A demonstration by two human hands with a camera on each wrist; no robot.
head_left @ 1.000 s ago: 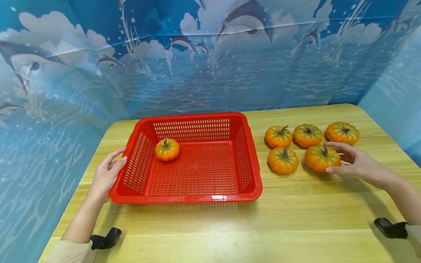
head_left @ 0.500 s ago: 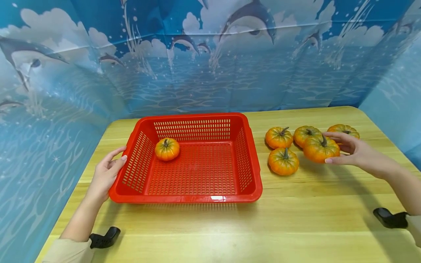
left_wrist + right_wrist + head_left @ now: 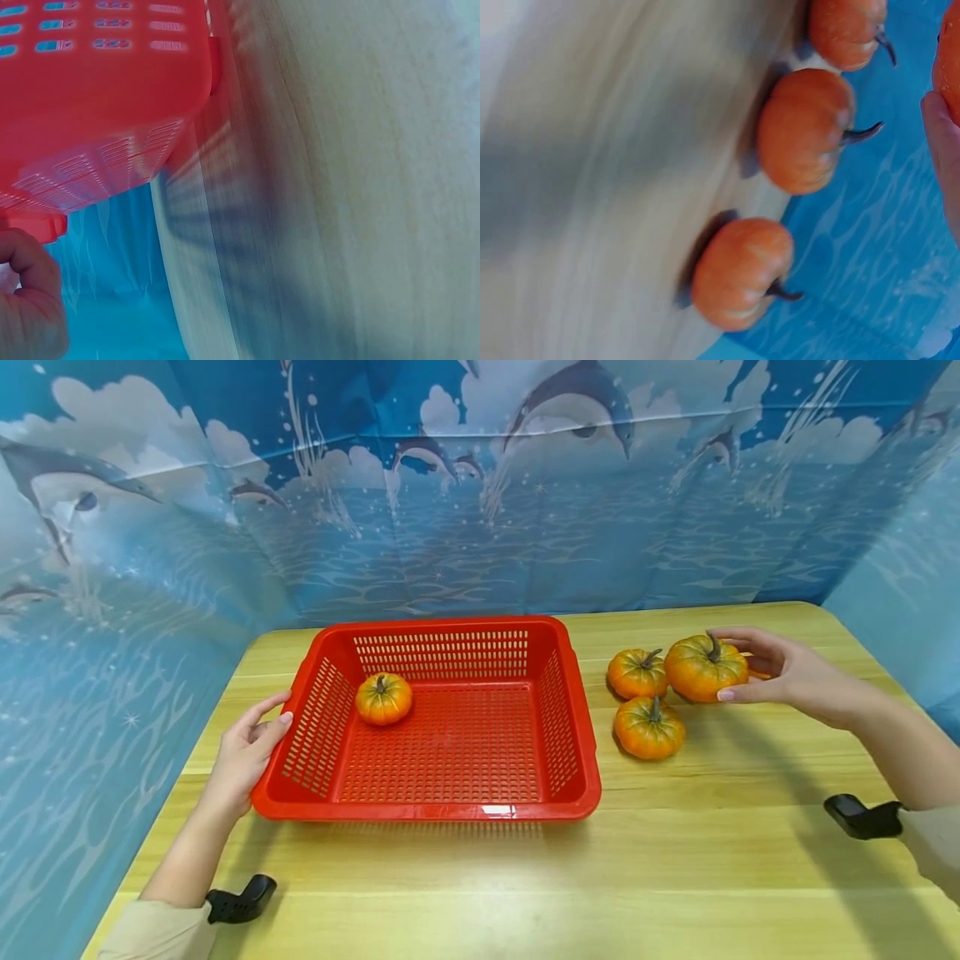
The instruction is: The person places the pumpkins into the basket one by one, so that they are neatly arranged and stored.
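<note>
My right hand (image 3: 787, 681) holds a small orange-green pumpkin (image 3: 705, 670) above the table, thumb in front and fingers behind. In the right wrist view, only an edge of that held pumpkin (image 3: 949, 64) and part of the hand (image 3: 943, 150) show. Two pumpkins, a rear one (image 3: 636, 674) and a front one (image 3: 649, 729), lie to its left. Others behind are mostly covered by the held pumpkin and hand. With my left hand (image 3: 243, 756) I grip the left rim of a red perforated plastic basket (image 3: 427, 812). Inside it, toward the left, sits one pumpkin (image 3: 383, 699).
The basket stands on a light wooden table (image 3: 675, 860). A blue dolphin-print cloth (image 3: 450, 543) hangs behind and at the sides. Three pumpkins, including a middle one (image 3: 806, 131) and a lower one (image 3: 742, 274), rest on the table in the right wrist view.
My right hand has lifted the pumpkin off the table and moved it up and to the left, over the back row. The left hand and basket stay in place.
</note>
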